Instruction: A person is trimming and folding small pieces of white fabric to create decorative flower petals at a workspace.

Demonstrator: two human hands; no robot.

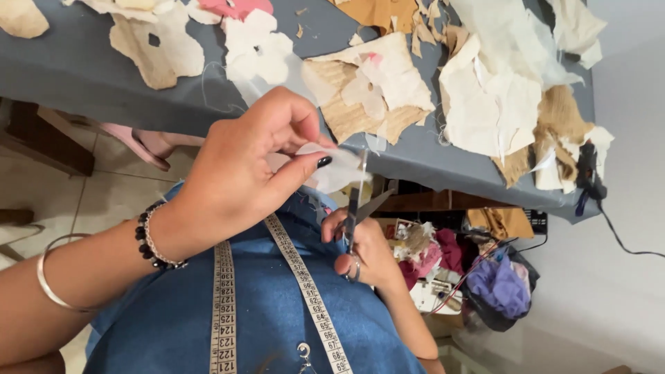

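Grey table (83,69); scissors (360,208) perhaps half-hidden.

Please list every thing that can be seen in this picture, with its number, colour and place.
table: one, grey top, across the upper part
fabric scraps: many, cream, tan and pink, spread on the table
small fabric piece: one, sheer white, between the two hands
scissors: one pair, silver blades, at the sheer piece
measuring tape: one, pale with dark marks, hanging over the blue garment
blue garment: one, on the person, bottom centre
bag of cloth: one, dark, with purple and pink cloth, on the floor at right
cable: one, black, at right
bracelets: one beaded, one silver bangle, left wrist
left hand: fingers pinch the sheer piece
right hand: holds the scissors
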